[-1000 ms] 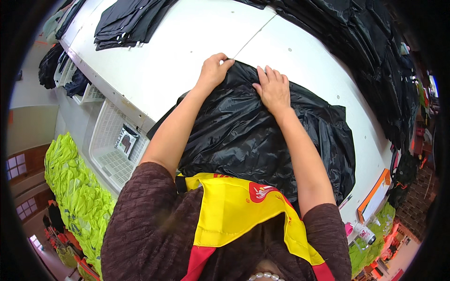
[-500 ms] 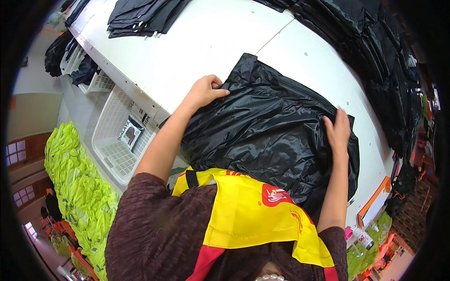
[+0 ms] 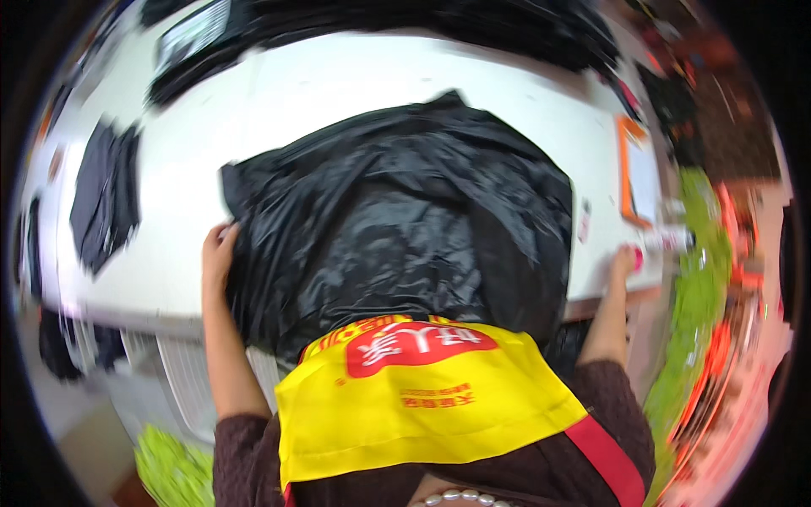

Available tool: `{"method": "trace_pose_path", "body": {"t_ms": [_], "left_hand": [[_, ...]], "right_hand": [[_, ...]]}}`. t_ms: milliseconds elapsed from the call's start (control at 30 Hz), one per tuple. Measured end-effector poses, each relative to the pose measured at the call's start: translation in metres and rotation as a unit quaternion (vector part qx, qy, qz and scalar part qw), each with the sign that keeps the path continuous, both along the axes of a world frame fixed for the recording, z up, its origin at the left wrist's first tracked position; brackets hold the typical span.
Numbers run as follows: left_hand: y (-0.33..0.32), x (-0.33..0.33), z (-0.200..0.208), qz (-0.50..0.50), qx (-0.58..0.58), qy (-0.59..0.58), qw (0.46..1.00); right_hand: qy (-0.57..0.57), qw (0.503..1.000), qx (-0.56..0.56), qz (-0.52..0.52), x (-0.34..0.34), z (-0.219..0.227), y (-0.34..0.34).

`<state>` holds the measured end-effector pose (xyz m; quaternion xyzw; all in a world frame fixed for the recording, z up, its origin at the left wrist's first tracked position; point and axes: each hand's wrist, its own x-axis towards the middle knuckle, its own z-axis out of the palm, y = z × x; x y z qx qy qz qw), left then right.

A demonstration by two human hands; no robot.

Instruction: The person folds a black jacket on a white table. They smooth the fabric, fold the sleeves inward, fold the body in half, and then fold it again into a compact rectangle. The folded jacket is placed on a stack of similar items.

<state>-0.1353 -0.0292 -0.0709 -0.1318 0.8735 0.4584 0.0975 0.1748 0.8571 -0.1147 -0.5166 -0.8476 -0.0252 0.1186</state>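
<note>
A shiny black garment (image 3: 397, 220) lies spread and wrinkled on the white table in front of me. My left hand (image 3: 217, 258) is at its left edge, with thumb and fingers closed on the fabric. Out to the right, off the garment, my right hand (image 3: 623, 264) reaches to the table's near right edge. Its fingers are closed around a small pink object (image 3: 637, 258), whose kind is blurred. Just beyond that hand lies a white bottle-like container with a dark end (image 3: 672, 239).
An orange-edged board with white paper (image 3: 639, 173) lies at the table's right. Folded dark garments (image 3: 106, 196) rest at the left, and a long black pile (image 3: 422, 19) lines the far side. White baskets (image 3: 182, 376) and yellow-green fabric (image 3: 173, 465) are below left.
The view has swung to the right. My right hand has left the garment and closed on the pink object, while my left hand has stayed at the garment's left edge.
</note>
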Motion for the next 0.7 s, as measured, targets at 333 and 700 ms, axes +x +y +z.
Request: {"method": "trace_pose_path", "body": {"t_ms": [333,700], "left_hand": [[0.012,0.009,0.004,0.046,-0.096,-0.028,0.994],[-0.010,0.070,0.035,0.004,-0.081,-0.090,0.993]], "right_hand": [[0.065,0.976,-0.187,0.087,-0.076,0.047,-0.104],[-0.024,0.969,-0.215,0.122,-0.137,0.034,-0.140]]}}
